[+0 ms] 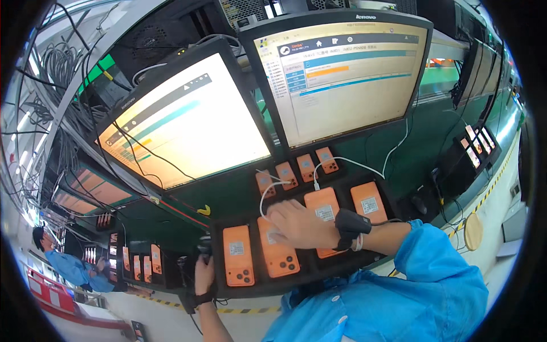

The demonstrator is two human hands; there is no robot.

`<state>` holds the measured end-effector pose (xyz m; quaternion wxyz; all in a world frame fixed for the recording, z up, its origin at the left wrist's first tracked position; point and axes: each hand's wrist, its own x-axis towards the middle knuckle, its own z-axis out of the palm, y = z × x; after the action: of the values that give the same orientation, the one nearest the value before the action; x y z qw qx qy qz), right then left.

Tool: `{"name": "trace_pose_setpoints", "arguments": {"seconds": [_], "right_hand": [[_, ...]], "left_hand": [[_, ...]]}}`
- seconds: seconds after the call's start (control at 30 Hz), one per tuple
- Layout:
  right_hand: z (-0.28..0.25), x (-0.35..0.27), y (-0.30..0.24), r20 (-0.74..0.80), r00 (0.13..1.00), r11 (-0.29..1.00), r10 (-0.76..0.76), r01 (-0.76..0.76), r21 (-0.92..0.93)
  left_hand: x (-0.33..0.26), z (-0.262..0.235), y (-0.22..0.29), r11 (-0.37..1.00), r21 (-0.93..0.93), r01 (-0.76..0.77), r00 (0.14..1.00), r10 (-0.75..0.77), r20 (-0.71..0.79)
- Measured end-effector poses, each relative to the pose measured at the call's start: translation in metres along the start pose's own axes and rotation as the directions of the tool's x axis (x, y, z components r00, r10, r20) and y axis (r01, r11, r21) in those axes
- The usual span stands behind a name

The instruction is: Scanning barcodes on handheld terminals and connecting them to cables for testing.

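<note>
My right hand (293, 223) reaches across an orange phone (279, 257), its fingers closed at the phone's top edge, where a white cable (264, 196) comes in. The fingers partly hide the cable's end. My left hand (204, 276) is closed round a black handheld device (205, 246), seemingly a scanner, beside the black tray (219, 242). Face down in that tray lie another orange phone (237, 255) to the left, one with a white plug (322, 206) at its top, and one at the right (369, 203). Labels mark their backs.
Several small orange phones (306, 167) lie in a row behind the tray. Two monitors (347, 80) (188, 125) stand at the back, with loose cables across the left one. A black mouse (419, 204) sits at right. Another person (71, 268) works at far left.
</note>
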<state>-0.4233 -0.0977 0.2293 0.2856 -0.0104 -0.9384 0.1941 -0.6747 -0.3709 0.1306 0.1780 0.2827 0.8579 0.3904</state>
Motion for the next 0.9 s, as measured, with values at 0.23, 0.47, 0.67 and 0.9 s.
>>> {"name": "trace_pose_setpoints", "arguments": {"seconds": [0.23, 0.47, 0.67, 0.9], "right_hand": [[0.023, -0.016, 0.002, -0.067, 0.998, 0.997, 0.014, -0.02, -0.076], [0.029, -0.013, -0.001, -0.044, 0.997, 0.997, 0.067, -0.065, 0.036], [0.018, -0.005, 0.011, 0.01, 0.992, 0.984, -0.126, 0.127, -0.123], [-0.046, 0.027, -0.001, 0.339, 0.887, 0.554, 0.313, -0.461, 0.693]], "left_hand": [[-0.002, 0.075, -0.068, 0.908, -0.36, 0.214, 0.967, -0.145, 0.209], [0.001, 0.12, -0.079, 0.857, -0.456, 0.241, 0.964, -0.156, 0.217], [-0.001, 0.115, -0.07, 0.868, -0.449, 0.213, 0.969, -0.128, 0.212], [-0.001, 0.033, -0.004, 0.914, -0.403, 0.038, 0.996, 0.0, 0.093]]}}
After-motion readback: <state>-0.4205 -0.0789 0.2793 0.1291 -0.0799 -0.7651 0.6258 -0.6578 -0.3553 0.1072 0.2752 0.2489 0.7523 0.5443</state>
